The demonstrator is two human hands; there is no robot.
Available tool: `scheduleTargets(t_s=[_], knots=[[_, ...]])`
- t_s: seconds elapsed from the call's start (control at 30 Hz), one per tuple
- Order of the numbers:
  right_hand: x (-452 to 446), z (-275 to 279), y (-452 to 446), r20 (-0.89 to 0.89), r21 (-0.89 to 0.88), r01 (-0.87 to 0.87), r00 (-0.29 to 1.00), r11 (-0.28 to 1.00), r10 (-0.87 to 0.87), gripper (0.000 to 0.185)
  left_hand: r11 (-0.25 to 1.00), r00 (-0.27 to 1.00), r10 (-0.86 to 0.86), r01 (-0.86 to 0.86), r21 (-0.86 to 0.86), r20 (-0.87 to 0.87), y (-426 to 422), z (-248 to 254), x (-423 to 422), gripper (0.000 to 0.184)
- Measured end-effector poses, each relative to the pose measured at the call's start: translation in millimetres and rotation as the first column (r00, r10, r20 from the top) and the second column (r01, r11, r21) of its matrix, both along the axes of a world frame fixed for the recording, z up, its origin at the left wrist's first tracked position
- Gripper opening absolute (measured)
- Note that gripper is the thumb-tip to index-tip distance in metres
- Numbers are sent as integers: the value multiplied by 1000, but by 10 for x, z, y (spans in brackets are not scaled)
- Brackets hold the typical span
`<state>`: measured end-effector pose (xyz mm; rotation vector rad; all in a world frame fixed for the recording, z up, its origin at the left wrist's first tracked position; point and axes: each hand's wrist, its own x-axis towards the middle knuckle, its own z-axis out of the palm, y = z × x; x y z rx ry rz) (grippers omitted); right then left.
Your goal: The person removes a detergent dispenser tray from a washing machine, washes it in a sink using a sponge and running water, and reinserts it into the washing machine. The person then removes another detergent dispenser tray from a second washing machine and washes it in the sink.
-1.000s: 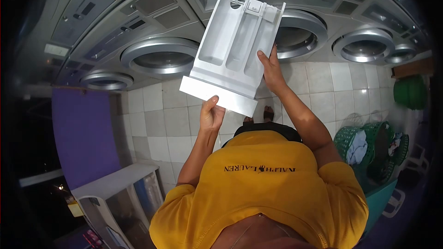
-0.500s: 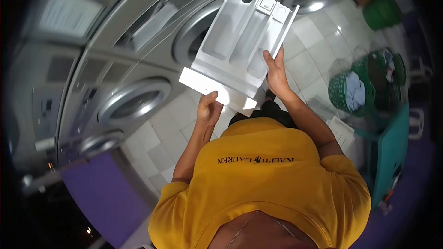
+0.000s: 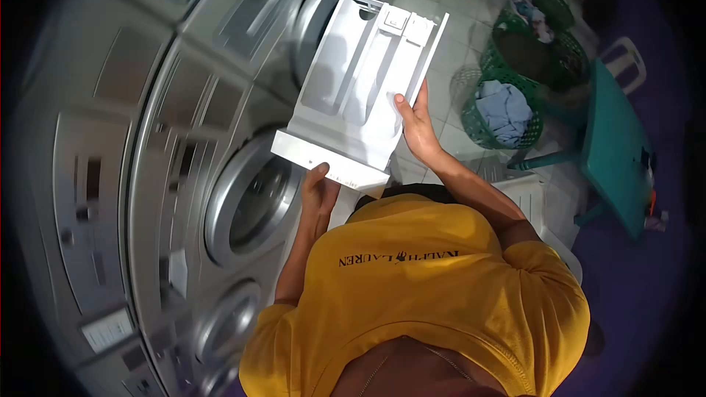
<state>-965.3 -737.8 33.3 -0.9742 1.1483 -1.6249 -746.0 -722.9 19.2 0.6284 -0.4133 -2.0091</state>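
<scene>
A white detergent drawer (image 3: 375,114), the kind that slides out of a washing machine, is held up in front of my chest, its compartments facing up. My left hand (image 3: 319,190) grips the drawer's front panel from below, thumb on its edge. Around the right side wall my right hand (image 3: 419,125) is closed, its thumb over the rim and its other fingers mostly hidden underneath. The compartments look bare, and a small latch piece (image 3: 395,20) sits at the far end.
Stacked grey washing machines with a round door (image 3: 254,198) line the left. Right of me, a green laundry basket (image 3: 478,121) holds blue cloth (image 3: 504,112), with more baskets behind. A teal table (image 3: 618,147) and a white chair (image 3: 629,62) stand at the far right.
My view has turned left, so the machines fill more of it and the baskets and table have shifted. Both hands keep hold of the drawer, which sits slightly lower and further left in view.
</scene>
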Motion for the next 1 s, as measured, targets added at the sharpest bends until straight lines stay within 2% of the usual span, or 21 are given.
scheduleTargets(t_s=[0.17, 0.37, 0.57, 0.6, 0.67, 0.8, 0.93, 1.0], knots=[[-917, 31, -608, 20, 20, 144, 989, 989, -144, 79, 989, 990, -141, 141, -39, 22, -891, 48, -945, 56], [-1845, 80, -1321, -46, 19, 294, 955, 956, -293, 79, 967, 969, -247, 247, -70, 8, -1866, 146, -1930, 62], [-2831, 104, -2243, 79, 17, 429, 900, 903, -429, 75, 914, 916, -399, 401, -54, 51, -3080, 188, -3012, 65], [-2871, 227, -1988, 115, -26, 433, 897, 901, -427, 71, 915, 920, -387, 392, -94, 62, -2789, 360, -3053, 65], [-3135, 292, -2049, 157, -32, 477, 871, 879, -466, 68, 904, 910, -408, 413, -105, 71, -2909, 437, -3353, 64], [-3975, 158, -2555, 178, -28, 546, 827, 837, -533, 69, 888, 888, -450, 456, -55, 96, -3525, 350, -4236, 63], [-4712, -41, -3057, 102, -37, 617, 785, 786, -611, 68, 871, 871, -487, 490, -41, 68, -4151, -14, -4946, 62], [-5212, -98, -3331, 83, -58, 598, 801, 799, -593, 69, 859, 859, -508, 510, -38, 64, -4431, -26, -5400, 46]])
